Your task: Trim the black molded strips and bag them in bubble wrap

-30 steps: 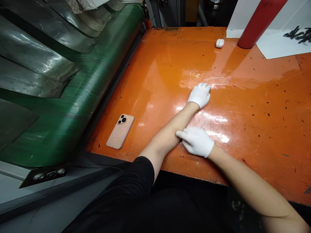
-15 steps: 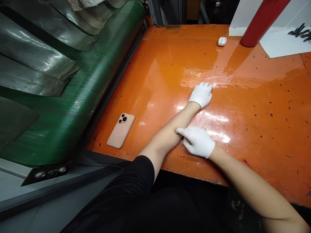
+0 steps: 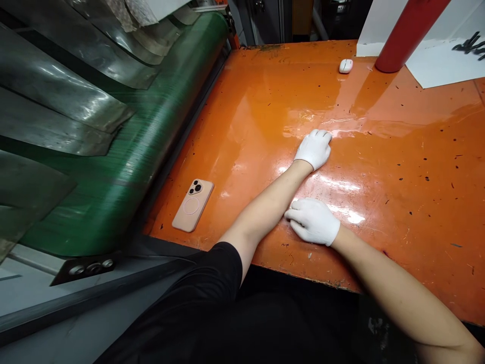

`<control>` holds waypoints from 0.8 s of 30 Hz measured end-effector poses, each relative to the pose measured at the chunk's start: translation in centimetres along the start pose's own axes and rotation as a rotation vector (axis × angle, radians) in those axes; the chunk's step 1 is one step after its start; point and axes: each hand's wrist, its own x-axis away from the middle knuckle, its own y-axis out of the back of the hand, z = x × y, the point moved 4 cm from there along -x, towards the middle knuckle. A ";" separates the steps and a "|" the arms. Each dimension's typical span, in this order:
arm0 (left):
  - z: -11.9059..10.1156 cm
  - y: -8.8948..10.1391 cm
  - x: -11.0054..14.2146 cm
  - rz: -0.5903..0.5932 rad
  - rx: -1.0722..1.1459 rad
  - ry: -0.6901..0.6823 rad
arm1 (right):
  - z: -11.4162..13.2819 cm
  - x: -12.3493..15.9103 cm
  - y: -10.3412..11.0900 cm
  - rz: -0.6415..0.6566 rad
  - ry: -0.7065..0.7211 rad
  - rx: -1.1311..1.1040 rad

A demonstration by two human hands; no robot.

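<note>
An orange table (image 3: 242,126) fills the scene. Over its near middle, the left forearm (image 3: 269,202) points far right, its long axis slanting from near left. The right hand (image 3: 314,222), fingers bent, sits at its right edge; contact is unclear. The left hand (image 3: 313,149) is curled, grip hidden. A steady forearm should help.

Table (image 3: 242,121) is bright orange, super shiny and peppered with dark specks, with white glare (image 3: 355,217) bouncing off it. Green conveyor belt (image 3: 147,141) runs along the left edge. Past the far edge it's pretty dim: grey cabinet-looking thing (image 3: 270,23), brown strip (image 3: 302,17), then murky black. White panel (image 3: 379,20) near the far right corner.
</note>
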 end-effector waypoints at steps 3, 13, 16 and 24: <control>0.1 -0.1 0.0 -0.002 0.004 -0.004 | 0.0 0.0 -0.3 0.024 0.038 0.004; 0.0 -0.3 0.0 -0.015 -0.038 -0.024 | 0.0 -0.1 0.1 -0.100 -0.064 -0.095; -0.1 -0.4 0.1 -0.025 -0.067 -0.040 | 0.3 -0.3 0.2 -0.052 -0.068 -0.062; -0.1 -0.3 0.1 -0.017 -0.082 -0.026 | -0.2 0.0 -0.6 -0.114 0.068 -0.018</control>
